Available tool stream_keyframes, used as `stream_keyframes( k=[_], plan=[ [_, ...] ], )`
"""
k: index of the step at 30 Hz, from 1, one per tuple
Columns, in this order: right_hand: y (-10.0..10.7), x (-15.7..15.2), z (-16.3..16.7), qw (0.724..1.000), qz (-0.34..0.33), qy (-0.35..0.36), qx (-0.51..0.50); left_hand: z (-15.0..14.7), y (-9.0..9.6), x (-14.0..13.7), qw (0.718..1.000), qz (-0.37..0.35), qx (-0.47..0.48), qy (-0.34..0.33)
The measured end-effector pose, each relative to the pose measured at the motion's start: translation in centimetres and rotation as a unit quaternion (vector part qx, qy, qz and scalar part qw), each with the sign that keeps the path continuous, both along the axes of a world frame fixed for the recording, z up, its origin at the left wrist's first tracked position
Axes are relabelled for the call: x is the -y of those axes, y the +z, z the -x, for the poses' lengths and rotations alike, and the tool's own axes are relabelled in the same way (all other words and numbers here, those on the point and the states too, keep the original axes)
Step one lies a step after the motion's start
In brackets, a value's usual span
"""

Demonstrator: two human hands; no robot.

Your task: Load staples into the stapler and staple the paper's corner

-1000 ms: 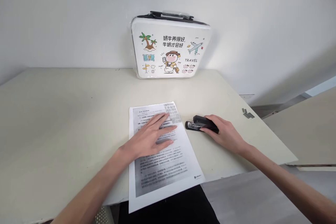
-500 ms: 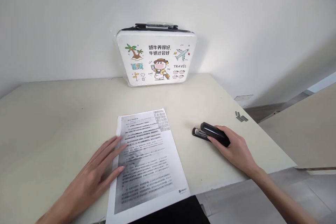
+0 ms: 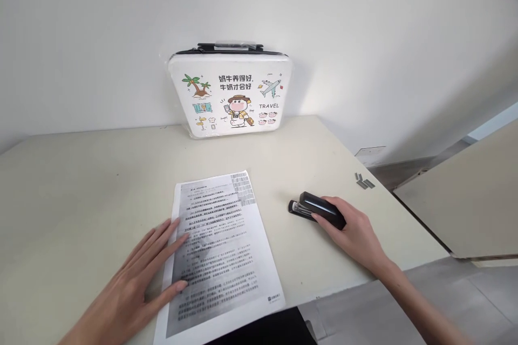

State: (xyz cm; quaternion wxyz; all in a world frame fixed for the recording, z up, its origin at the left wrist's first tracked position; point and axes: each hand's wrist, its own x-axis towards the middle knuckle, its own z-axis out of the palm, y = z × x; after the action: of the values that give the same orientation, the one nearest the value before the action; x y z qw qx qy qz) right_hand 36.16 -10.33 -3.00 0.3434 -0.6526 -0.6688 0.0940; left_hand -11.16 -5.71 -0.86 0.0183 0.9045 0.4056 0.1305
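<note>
My left hand (image 3: 141, 272) lies with fingers stretched out over the left edge of a printed sheet of paper (image 3: 218, 248), thumb and fingertips resting on it. The sheet is covered in lines of text, and its near end reaches the table's front edge. To the right, my right hand (image 3: 356, 232) is wrapped round a black stapler (image 3: 321, 209). The stapler's jaws point left toward the paper and stand apart from each other; its rear end is hidden in my palm. A gap of bare table separates stapler and paper.
Against the wall stands a white case (image 3: 230, 97) with cartoon prints and a black handle. Several small strips of staples (image 3: 365, 181) lie near the right edge of the pale table (image 3: 81, 183). A light panel (image 3: 461, 194) rises beyond that edge.
The whole view has shifted slightly, so everything sits a little further left and lower. My left hand appears slightly lower along the paper's edge; the right hand keeps its hold on the stapler.
</note>
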Motion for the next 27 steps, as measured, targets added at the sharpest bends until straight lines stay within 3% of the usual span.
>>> stream_keyframes(
  k=[27],
  plan=[
    [0.0, -0.1, 0.0, 1.0, -0.009, 0.009, 0.003, -0.8, -1.1, -0.7, 1.0, -0.015, 0.014, -0.006]
  ],
)
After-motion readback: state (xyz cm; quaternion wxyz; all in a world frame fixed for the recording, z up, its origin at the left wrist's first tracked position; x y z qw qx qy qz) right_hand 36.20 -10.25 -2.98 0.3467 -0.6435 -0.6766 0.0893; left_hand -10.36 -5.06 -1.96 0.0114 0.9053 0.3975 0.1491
